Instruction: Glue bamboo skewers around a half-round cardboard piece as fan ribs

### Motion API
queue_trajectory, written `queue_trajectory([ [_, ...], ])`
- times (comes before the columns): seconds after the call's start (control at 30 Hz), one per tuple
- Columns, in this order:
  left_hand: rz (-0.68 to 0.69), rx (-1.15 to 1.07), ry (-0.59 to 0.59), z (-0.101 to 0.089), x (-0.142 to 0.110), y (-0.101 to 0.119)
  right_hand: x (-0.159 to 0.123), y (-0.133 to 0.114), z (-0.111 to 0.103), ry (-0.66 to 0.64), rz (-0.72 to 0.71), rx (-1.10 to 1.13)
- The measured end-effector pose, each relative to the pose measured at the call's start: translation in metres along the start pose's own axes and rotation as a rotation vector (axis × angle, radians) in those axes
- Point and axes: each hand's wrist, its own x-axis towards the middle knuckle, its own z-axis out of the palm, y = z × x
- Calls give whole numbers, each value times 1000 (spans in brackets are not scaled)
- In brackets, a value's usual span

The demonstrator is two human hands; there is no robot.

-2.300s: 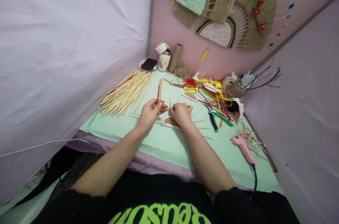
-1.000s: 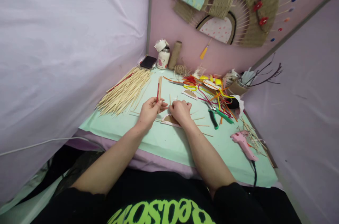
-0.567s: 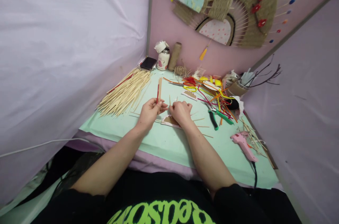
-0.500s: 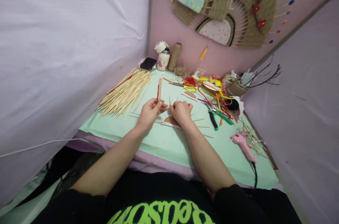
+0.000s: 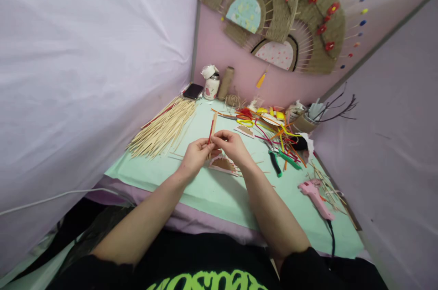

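Note:
A few thin wooden sticks, one of them red, stand upright in my left hand, which is closed around their lower part. My right hand has its thumb and fingers pinched on the same sticks, just above the left fingers. Below the hands, a half-round cardboard piece with a pale scalloped edge lies on the table, and thin sticks spread out from it to both sides. The hands partly cover this piece. Farther back lies a second scalloped cardboard piece.
On the left lies a large pile of wooden sticks, with a phone and a jar behind. To the right are green-handled pliers, yellow-handled scissors, tangled coloured strips and a pink glue gun. Twine fans hang on the wall.
My right hand has lifted from the cardboard piece and moved left and up to the sticks in my left hand. The sticks have shifted slightly right, and the view has tilted up.

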Motion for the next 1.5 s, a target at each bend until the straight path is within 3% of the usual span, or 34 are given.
queue_trajectory([
  [0.13, -17, 9, 39, 2, 0, 3, 8, -1, -2, 28, 29, 64],
  [0.27, 112, -6, 209, 2, 0, 9, 22, 2, -12, 153, 16, 46],
  [0.4, 219, -14, 294, 1, 0, 13, 31, 13, -16, 42, 140, -232],
  [0.57, 199, 3, 263, 0, 0, 11, 31, 23, -9, -35, 169, -601],
  [0.7, 178, -7, 244, 0, 0, 9, 30, 23, -7, -42, 140, -761],
  [1.07, 145, 20, 224, 1, -1, 10, 30, 28, 1, -64, 114, -997],
  [1.5, 131, 4, 223, 1, -2, 10, 26, 29, 7, -99, 100, -1068],
])
